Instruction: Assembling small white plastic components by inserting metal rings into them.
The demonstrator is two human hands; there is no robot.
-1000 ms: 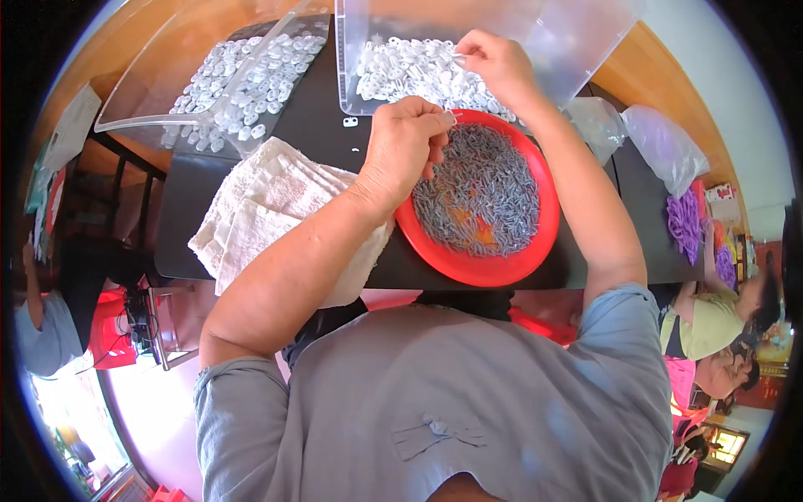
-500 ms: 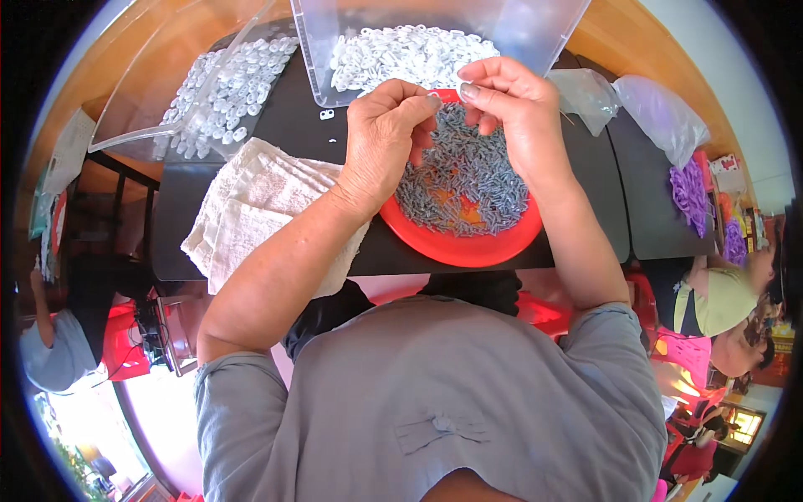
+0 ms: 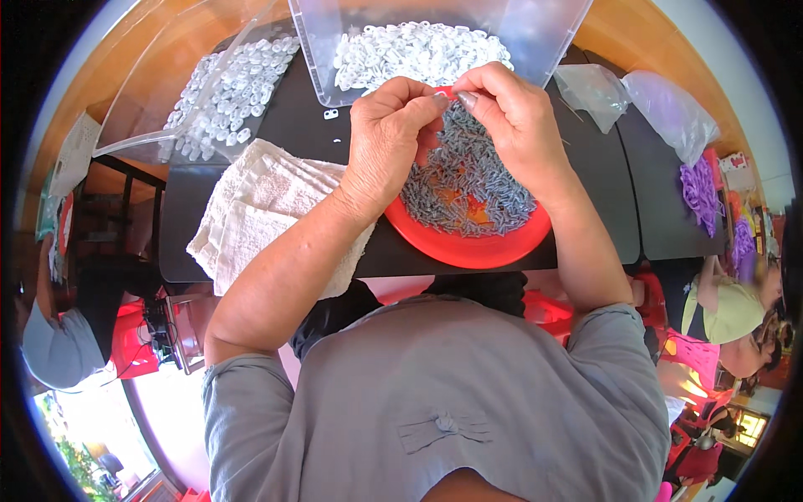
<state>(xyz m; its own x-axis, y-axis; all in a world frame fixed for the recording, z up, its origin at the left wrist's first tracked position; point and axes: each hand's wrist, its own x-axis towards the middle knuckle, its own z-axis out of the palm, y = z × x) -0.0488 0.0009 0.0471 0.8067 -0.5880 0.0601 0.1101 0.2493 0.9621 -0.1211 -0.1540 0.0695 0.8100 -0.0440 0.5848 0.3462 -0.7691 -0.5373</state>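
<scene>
My left hand [image 3: 386, 125] is closed in a pinch, with the edge of a small white plastic piece showing at its thumb and fingertip. Close beside it, fingertips almost meeting, my right hand [image 3: 517, 117] pinches too; what lies between its thumb and forefinger is too small to make out. Both hands hover over the far rim of a red round basin [image 3: 468, 253]. Many grey screws [image 3: 468, 184] fill the basin, its red bottom showing through in places. Behind the hands a clear plastic bin [image 3: 314, 67] lies with its mouth toward me, holding a heap of white plastic pieces [image 3: 418, 52].
A folded cream towel [image 3: 259, 209] lies left of the basin. Another clear container [image 3: 134, 138] at the far left holds more white pieces. One loose white piece [image 3: 331, 114] sits on the black table [image 3: 598, 192]. Plastic bags [image 3: 669, 109] lie far right; other people are at both sides.
My right hand has moved its fingertips closer to my left, and its fingers have curled in. The left hand keeps its pinch. The whole view has shifted slightly.
</scene>
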